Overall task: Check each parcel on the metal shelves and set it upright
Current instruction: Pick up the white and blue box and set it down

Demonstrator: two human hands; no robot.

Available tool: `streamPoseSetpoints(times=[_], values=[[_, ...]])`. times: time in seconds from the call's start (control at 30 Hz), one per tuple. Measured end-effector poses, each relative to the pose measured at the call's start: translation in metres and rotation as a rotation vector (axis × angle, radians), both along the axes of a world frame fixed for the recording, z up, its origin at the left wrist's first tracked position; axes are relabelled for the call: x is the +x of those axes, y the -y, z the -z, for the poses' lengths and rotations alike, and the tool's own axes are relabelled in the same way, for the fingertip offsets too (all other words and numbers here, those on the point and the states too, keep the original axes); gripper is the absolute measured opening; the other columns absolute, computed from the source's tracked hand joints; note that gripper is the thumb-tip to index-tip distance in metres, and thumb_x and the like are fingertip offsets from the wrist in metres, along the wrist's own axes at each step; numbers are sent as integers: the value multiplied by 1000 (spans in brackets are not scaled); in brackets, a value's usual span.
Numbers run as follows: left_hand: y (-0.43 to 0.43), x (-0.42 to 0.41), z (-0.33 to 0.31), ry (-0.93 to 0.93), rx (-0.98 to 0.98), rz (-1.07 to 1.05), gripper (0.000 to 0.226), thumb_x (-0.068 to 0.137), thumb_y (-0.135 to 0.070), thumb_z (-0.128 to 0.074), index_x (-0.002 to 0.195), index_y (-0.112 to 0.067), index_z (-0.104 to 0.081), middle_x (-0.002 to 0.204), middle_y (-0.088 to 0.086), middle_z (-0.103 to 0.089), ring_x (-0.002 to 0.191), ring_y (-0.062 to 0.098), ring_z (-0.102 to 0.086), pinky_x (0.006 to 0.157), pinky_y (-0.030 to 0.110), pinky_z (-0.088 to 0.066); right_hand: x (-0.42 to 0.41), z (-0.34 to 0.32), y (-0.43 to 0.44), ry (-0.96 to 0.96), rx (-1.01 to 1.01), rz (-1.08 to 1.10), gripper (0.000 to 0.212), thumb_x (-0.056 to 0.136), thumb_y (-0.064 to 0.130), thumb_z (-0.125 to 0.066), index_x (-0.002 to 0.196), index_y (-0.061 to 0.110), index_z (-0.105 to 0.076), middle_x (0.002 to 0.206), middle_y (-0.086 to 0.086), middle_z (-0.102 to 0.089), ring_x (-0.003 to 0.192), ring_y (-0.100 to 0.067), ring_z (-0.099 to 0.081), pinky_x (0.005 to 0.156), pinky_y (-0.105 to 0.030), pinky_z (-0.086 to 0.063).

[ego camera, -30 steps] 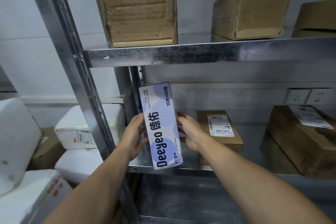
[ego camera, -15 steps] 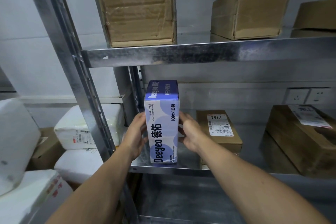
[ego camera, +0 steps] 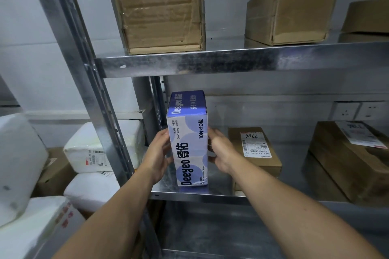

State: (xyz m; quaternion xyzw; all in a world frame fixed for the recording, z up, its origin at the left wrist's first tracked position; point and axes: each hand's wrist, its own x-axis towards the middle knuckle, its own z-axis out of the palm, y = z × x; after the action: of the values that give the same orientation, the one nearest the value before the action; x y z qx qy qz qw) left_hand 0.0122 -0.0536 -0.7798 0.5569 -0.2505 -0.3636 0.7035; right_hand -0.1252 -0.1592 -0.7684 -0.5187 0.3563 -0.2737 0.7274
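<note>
The far fingertips of both hands are hidden behind the Deeyeo box (ego camera: 187,143), and the small print along its lower front is too fine to read. To its right, a flat cardboard parcel (ego camera: 255,149) has its near corner covered by the right wrist, and its label shows upside-down digits. A brown parcel (ego camera: 347,166) in the right of the frame is cut off at the edge, its label blurred. The tall carton (ego camera: 162,8) on the upper shelf (ego camera: 231,59) runs out of the top of the frame. White wrapped parcels (ego camera: 99,149) at the left sit partly behind the shelf upright (ego camera: 90,94). The Deeyeo box is tall and narrow, pale with lilac circles, dark lettering running up its front and a deep blue top. It stands upright in the middle of the frame on the middle shelf (ego camera: 210,194), close to the front lip and just right of the rear post. The left grip (ego camera: 159,153) cups the box's left side with thumb forward, and the right grip (ego camera: 221,151) curls round its right side. Both are grasping the box between them, with bare forearms reaching up from the bottom corners.
</note>
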Motion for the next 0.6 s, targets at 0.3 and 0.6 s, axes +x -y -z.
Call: streamPoseSetpoints(times=[0.3, 0.6], values=[[-3, 3, -7, 75, 59, -28, 16, 100, -33, -54, 105, -19, -61, 115, 7, -73, 117, 27, -64, 88, 42, -50, -2, -2, 6, -36, 28, 20, 23, 103, 38, -52, 110, 23, -68, 87, -6, -63, 66, -18, -48, 55, -26, -32], [-10, -3, -8, 58, 44, 13, 34, 102, -40, -50, 87, -18, -71, 79, 6, -75, 71, 24, -72, 79, 40, -55, -5, 0, 6, 55, 38, -3, 17, 105, 41, -50, 105, 30, -62, 95, -1, -68, 83, -18, -60, 84, -42, -50]])
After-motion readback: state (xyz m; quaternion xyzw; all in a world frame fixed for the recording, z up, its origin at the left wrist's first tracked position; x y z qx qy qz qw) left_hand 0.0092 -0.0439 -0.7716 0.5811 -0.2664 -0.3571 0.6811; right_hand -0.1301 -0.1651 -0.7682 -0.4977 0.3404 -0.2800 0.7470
